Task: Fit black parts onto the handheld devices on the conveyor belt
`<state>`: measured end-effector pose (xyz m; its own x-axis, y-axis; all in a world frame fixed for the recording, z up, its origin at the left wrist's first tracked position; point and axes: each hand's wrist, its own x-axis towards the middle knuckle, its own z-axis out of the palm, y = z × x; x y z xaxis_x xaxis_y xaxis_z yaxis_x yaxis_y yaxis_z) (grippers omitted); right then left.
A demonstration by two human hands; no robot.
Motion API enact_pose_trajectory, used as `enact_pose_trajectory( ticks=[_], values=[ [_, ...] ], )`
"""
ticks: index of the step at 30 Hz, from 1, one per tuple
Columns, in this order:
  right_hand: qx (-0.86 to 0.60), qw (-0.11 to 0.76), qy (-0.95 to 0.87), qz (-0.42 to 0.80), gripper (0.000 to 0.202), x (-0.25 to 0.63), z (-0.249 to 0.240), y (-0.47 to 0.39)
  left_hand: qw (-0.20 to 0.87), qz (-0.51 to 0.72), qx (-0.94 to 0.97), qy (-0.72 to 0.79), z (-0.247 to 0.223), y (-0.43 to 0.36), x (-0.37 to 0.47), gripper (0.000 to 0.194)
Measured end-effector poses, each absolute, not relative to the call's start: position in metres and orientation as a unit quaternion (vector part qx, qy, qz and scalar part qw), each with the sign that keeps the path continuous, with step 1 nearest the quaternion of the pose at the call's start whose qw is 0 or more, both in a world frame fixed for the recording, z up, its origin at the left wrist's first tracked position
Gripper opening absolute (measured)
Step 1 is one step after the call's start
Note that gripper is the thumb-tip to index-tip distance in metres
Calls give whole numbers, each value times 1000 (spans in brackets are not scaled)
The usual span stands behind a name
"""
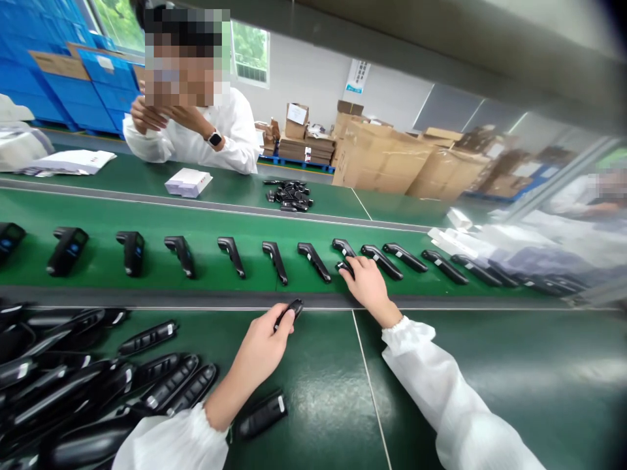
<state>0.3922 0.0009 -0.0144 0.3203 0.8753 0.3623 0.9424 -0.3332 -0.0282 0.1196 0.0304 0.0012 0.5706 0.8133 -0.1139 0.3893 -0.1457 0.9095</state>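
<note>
My left hand (262, 339) is closed around a slim black handle cover (289, 315) above the near edge of the belt. Over the belt, my right hand (367, 282) pinches a similar black cover (345, 266) with a white mark, partly hidden by the fingers. Just behind those fingers lies a black pistol-shaped handheld device (343, 247), its lower end covered by my hand. Another such device (313, 262) rests to the left. One loose black cover (262, 414) lies below my left wrist, on the green table.
Pistol-shaped devices line the green belt (98, 209). A heap of black covers (63, 378) fills the near left. Across the belt, a person in white (206, 134) sits by a white box (189, 182) and a pile of black parts (290, 194). Cartons (382, 156) stand behind.
</note>
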Motion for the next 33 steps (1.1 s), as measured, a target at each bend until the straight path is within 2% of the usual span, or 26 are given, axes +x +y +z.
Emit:
enact_pose_trajectory(
  ticks=[4,11,14,17,21,23,25,27,29,31,33],
  values=[
    [-805,54,-586,-77,31,403,-25,13,514,171,735,408,3,29,114,35],
    [-836,124,-531,-60,29,453,-10,1,596,167,668,413,-1,27,89,52],
    [-845,115,-522,-29,35,478,-10,-2,618,164,638,430,13,26,96,55],
    [-852,100,-513,-28,35,491,-18,2,661,176,593,424,29,25,115,50],
    [-859,99,-498,-59,37,488,-17,-1,704,207,527,429,34,25,142,34],
    [-841,140,-514,-90,42,473,-4,-11,726,206,494,431,31,25,154,27],
    [-762,213,-604,-90,49,445,14,-25,748,205,464,428,29,24,167,22],
    [-611,246,-752,-8,52,410,29,-38,770,211,439,413,30,24,180,19],
    [-497,241,-831,61,41,380,37,-45,780,213,435,395,36,23,188,19],
    [-488,251,-832,83,29,369,36,-46,751,200,495,389,44,20,181,28],
    [-564,290,-770,71,24,379,28,-43,644,175,632,394,45,12,153,44]
  ],
)
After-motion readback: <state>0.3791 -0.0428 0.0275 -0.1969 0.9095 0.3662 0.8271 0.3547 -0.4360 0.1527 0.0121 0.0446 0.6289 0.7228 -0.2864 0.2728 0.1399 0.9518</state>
